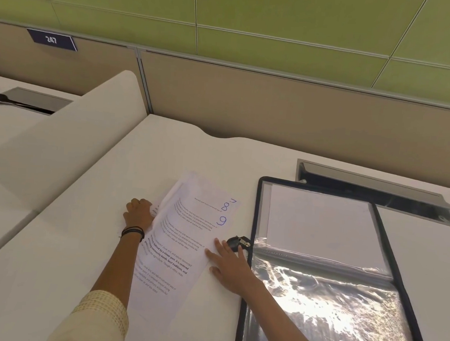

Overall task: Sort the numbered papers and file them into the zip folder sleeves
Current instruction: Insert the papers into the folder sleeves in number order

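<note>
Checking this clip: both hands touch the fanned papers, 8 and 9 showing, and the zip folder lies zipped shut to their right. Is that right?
Not quite. The head view shows the zip folder lying open, not shut, with its clear sleeves exposed. The rest holds: the left hand and right hand both touch the papers, and the folder lies to their right.

The papers (183, 236) were white with black print and blue handwritten numbers. The zip folder (253, 219) had a black border and clear, glossy sleeves (328, 308). The desk (83, 227) was white, the wall panels (254, 14) green, the sign (52, 39) dark blue with white digits.
</note>
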{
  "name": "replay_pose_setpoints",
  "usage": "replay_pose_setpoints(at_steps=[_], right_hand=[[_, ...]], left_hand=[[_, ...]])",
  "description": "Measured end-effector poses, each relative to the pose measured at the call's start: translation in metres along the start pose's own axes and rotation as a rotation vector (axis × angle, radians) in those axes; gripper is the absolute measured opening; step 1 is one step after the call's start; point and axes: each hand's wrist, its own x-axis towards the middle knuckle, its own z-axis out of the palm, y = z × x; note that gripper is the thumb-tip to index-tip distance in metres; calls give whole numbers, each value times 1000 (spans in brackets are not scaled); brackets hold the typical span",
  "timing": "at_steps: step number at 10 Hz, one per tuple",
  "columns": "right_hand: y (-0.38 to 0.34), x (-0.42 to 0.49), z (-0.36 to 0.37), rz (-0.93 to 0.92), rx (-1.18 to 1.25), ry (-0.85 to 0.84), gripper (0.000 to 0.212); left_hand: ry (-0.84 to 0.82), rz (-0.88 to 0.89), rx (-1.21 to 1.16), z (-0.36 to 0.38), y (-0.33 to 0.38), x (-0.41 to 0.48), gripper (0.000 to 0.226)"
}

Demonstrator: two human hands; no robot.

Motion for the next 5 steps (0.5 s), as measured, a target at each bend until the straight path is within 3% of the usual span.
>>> replay_pose_setpoints(at_steps=[1, 3, 5], right_hand=[[-1, 0, 1, -2, -1, 2, 51], [1, 0, 0, -2, -2, -3, 51], [1, -1, -2, -5, 19, -7, 51]], left_hand=[[-32, -3, -10, -4, -5, 5, 36], [6, 48, -275, -14, -8, -9, 29], [185, 13, -377, -28, -3, -28, 27]])
